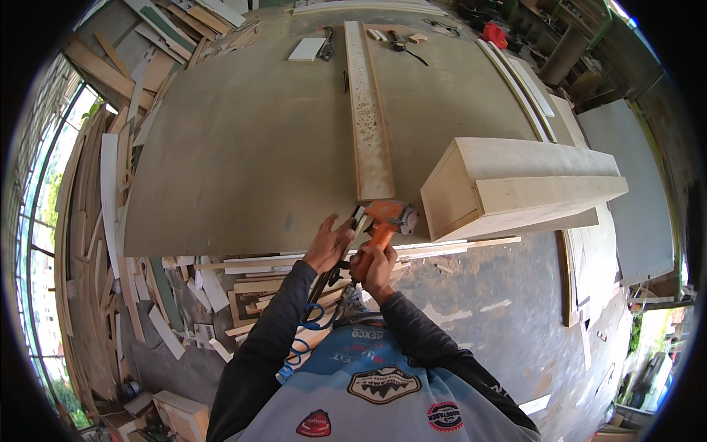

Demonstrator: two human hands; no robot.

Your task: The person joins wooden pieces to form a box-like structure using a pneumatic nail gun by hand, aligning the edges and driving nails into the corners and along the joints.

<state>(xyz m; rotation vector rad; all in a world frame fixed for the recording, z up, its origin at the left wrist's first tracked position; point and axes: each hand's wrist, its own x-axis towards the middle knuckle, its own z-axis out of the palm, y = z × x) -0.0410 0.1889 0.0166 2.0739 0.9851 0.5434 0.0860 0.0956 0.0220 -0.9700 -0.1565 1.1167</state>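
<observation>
My right hand (377, 271) is wrapped round the grip of an orange air nail gun (383, 234), held over the near edge of the worktable (243, 147). Fingers of my left hand (328, 245) close on the dark magazine at the nail gun's left side. Whether they also pinch a strip of nails is too small to tell. A coiled blue air hose (313, 318) hangs below, by my left forearm. Just beyond the nail gun lies a long, narrow wooden board (368, 121) with a speckled face. To the right sits a pale plywood box-like piece (526, 180).
Toward the table's far side are a white panel (306, 49), a dark tool (326, 44) and a tape measure (398, 44). Long strips (515, 88) lie along the right. Scrap wood (110, 221) crowds the left, and offcuts (258, 298) lie below the near edge.
</observation>
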